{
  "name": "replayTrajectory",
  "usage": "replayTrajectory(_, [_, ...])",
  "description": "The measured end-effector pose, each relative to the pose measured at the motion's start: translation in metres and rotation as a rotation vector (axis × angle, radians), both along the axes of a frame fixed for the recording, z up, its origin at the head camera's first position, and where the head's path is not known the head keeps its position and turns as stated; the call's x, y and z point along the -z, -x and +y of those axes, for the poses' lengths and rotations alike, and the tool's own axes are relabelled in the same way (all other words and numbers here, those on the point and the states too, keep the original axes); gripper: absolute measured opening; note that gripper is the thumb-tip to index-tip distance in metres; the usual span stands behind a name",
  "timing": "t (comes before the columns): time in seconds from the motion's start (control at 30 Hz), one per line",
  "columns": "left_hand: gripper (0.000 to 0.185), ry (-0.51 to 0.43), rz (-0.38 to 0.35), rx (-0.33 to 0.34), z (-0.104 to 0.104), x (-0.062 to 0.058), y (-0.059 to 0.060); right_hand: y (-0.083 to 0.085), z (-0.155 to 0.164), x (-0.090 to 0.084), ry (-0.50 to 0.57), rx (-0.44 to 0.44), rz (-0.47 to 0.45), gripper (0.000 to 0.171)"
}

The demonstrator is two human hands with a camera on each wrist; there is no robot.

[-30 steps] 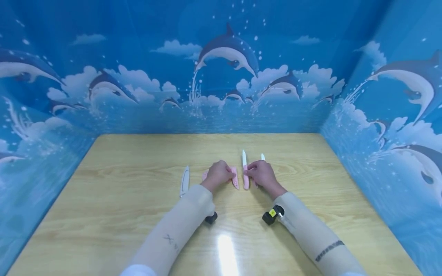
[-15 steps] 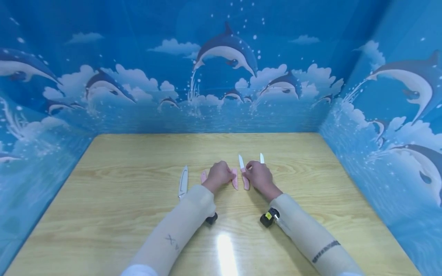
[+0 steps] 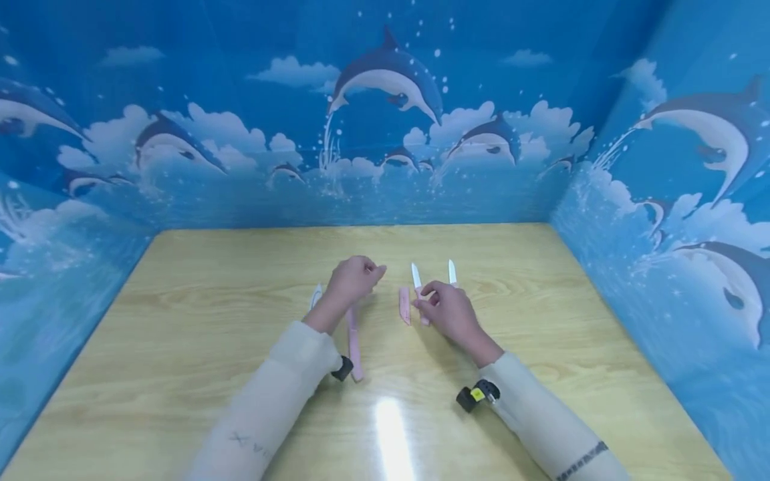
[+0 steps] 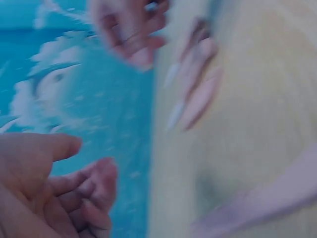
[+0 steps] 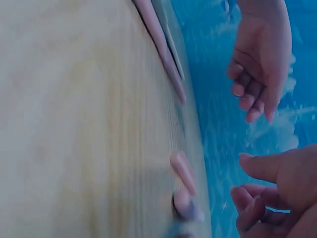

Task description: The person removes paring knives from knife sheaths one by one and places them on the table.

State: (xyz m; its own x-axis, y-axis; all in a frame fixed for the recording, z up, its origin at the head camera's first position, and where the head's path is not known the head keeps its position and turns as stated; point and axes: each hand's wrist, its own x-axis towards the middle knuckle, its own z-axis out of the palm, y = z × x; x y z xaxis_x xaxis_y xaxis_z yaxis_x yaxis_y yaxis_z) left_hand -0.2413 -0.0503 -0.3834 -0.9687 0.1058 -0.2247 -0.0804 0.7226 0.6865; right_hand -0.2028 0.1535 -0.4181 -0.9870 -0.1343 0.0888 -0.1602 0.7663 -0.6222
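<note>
My left hand (image 3: 355,277) hovers above the table with loosely bent fingers and holds nothing. My right hand (image 3: 450,310) is over two small knives, thumb and fingers apart in the right wrist view. One knife (image 3: 416,275) has a pale blade and a pink handle, partly covered by the right fingertips in the head view. The second knife (image 3: 452,272) shows its blade, its handle hidden behind the right hand. A short pink sheath (image 3: 405,305) lies left of the first knife. Under the left forearm's inner side lies a long pink strip-like piece (image 3: 353,347), its upper end hidden.
A pale grey pointed piece (image 3: 315,294) lies left of the long pink one, mostly behind the left forearm. The wooden table (image 3: 517,267) meets a blue dolphin-print backdrop (image 3: 252,200) at its back and sides.
My left hand has let go of the short pink sheath and moved left and up, baring the long pink piece. My right hand has released the first knife, which now lies beside the sheath.
</note>
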Motion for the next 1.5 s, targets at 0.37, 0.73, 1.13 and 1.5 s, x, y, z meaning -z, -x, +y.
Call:
replayTrajectory(0.37, [0.026,0.295,-0.040,0.081,-0.043,-0.010,-0.021,-0.041,-0.043,-0.011,-0.044,-0.217,0.042,0.021])
replayTrajectory(0.73, [0.031,0.457,0.067,0.081,-0.036,0.014,-0.028,-0.043,-0.086,0.007,-0.123,-0.307,-0.087,0.034])
replayTrajectory(1.13, [0.030,0.270,-0.041,0.014,-0.035,0.032,-0.024,-0.044,-0.092,0.017,-0.112,-0.287,-0.167,0.044])
replayTrajectory(1.5, [0.020,-0.012,-0.179,-0.066,-0.036,0.029,-0.012,-0.042,-0.086,0.016,0.104,-0.219,-0.256,0.031])
